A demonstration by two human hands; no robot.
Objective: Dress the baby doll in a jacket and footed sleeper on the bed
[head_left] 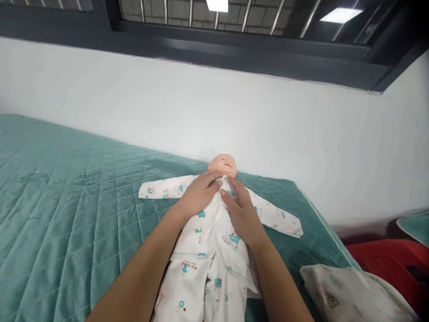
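A baby doll (224,163) lies on its back on a teal quilted bed cover (67,197), head toward the wall. It wears a white printed shirt (214,232) with buttons down the front and its sleeves spread out. My left hand (200,193) rests on the doll's upper chest, fingers pinching the shirt's collar just under the chin. My right hand (241,211) lies on the other side of the collar, fingers closed on the fabric edge. White printed trousers (197,286) cover the doll's lower body between my forearms.
A white wall (234,112) runs behind the bed, with a dark window frame (234,49) above. A folded printed cloth (348,290) lies at the bed's right corner. A red object (385,259) sits beyond the right edge.
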